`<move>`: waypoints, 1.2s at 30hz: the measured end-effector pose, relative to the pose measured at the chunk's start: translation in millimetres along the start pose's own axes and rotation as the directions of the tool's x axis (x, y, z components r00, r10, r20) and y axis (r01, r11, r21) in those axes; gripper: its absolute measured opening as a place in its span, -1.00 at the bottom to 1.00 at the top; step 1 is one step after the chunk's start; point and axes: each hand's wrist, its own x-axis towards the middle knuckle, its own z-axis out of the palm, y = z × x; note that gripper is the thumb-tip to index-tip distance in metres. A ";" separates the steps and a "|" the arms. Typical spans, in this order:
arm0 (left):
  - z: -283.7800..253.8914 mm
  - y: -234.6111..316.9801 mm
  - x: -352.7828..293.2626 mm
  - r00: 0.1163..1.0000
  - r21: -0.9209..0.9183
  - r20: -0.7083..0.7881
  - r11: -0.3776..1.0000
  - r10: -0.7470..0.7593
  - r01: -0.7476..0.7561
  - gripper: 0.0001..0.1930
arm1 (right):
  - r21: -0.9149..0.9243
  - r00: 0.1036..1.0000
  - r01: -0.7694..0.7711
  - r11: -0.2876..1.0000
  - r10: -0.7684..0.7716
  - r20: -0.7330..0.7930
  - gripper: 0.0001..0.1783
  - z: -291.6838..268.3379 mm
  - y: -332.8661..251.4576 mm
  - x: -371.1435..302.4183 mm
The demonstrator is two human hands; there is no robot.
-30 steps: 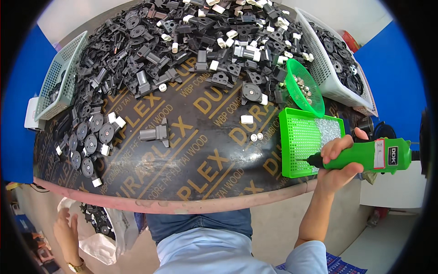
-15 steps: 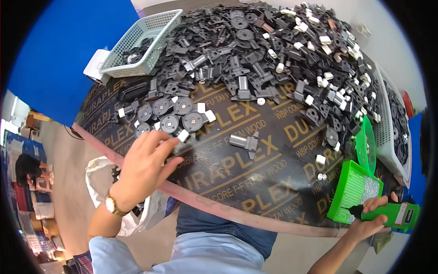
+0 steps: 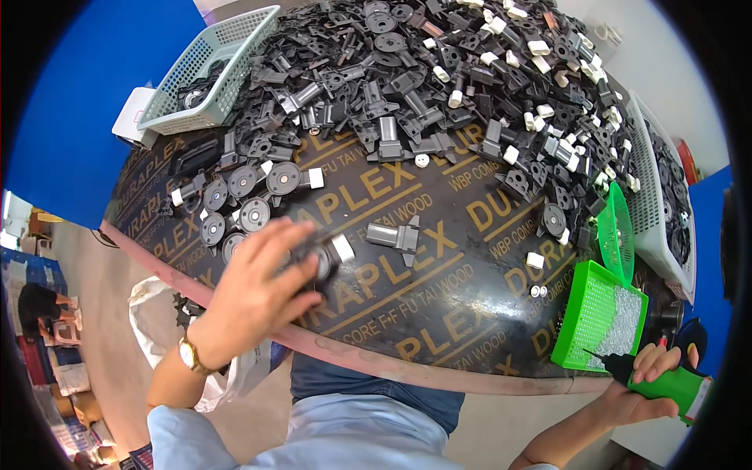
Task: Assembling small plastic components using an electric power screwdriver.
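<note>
My left hand (image 3: 262,282) is closed, somewhat blurred, on a black plastic part (image 3: 323,262) with a round disc and a white end piece (image 3: 342,248). It is near the table's front edge. Just left of that hand sits a cluster of similar black disc parts (image 3: 254,214), some with white ends. At the lower right my right hand (image 3: 646,384) grips a green electric screwdriver (image 3: 670,389). Its thin bit points left at the front of a green tray (image 3: 570,317) of small silvery screws (image 3: 619,321). A lone grey-black part (image 3: 394,235) lies mid-table.
A big heap of black parts and white pieces (image 3: 392,86) covers the back of the table. Pale baskets stand at the back left (image 3: 188,117) and right (image 3: 638,196). A green round sieve (image 3: 616,235) leans behind the tray. Small white rings (image 3: 537,291) lie left of it.
My left hand has taken hold of a black disc part and moved it right, away from the cluster. My right hand has shifted slightly down and right with the screwdriver. The view has moved somewhat.
</note>
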 end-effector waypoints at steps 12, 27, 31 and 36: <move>49.4 -9.7 109.2 0.982 -0.263 -0.064 0.946 0.179 -0.190 -0.64 | 0.171 1.000 0.010 0.985 -0.006 -0.025 -0.02 24.3 -5.6 -1.5; 78.6 84.9 79.8 0.931 -0.427 -0.073 0.833 0.356 -0.352 -0.61 | 0.513 0.951 -0.241 0.824 0.095 0.295 0.07 113.9 12.9 -11.4; 79.7 84.7 80.2 0.928 -0.429 -0.091 0.827 0.362 -0.365 -0.61 | 0.517 0.923 -0.159 0.841 -0.059 0.379 0.00 124.4 22.7 -17.4; 80.8 81.6 77.3 0.928 -0.429 -0.113 0.825 0.356 -0.369 -0.60 | 0.487 0.891 -0.202 0.850 -0.047 0.451 0.01 131.4 24.8 -24.9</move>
